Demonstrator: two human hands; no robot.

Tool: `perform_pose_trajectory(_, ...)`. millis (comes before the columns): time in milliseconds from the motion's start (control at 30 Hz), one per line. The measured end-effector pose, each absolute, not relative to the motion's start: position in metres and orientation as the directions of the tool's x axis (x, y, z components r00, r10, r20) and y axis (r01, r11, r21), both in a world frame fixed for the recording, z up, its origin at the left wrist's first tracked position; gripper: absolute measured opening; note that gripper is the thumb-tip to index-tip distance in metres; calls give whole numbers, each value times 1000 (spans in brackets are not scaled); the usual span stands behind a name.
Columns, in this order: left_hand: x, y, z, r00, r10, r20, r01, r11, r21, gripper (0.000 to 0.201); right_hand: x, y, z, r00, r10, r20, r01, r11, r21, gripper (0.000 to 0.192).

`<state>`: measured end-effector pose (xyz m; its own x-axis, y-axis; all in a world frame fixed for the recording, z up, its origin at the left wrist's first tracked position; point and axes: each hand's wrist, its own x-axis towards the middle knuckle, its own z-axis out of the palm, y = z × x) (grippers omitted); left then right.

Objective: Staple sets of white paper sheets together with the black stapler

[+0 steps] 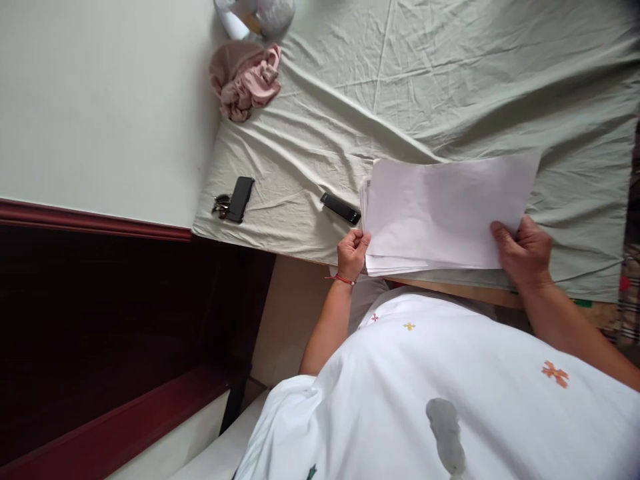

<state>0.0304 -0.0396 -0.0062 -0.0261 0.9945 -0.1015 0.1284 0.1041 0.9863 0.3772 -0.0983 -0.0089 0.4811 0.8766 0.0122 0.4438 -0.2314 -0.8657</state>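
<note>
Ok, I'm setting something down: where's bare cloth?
Bare: the wrinkled pale green cloth beyond the white paper sheets, and between the flat black rectangular object and slim black stapler-like object. Crowded: around the left hand, and by the crumpled pink fabric.

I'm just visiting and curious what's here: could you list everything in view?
Paper sheets: several, exact count hidden, white, held over the near table edge
Stapler-like object: one, black, left of the sheets
Phone-like object: one, black, further left
Key-like bunch: one, dark, beside it
Crumpled cloth: one, pink, upper left
Blurred items: count unclear, whitish, top edge
Tablecloth: one, pale green, beneath these
Wall: one, whitish, left
Panelling: dark red, lower left
Shirt: one, white, on the person
Bracelet: one, red, left wrist
Left fingers, right fingers: gripping the sheets
</note>
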Motion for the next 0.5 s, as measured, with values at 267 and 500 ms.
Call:
perform_pose_trajectory(267,27,-42,-1,162,978,-134,41,129,991,56,375,-98,-10,560,828,40,367,-204,-908,33)
perform_pose_trajectory(500,30,-42,-3,19,994,-104,179,99,979,45,378,-98,-17,563,826,-2,312,-215,-926,38)
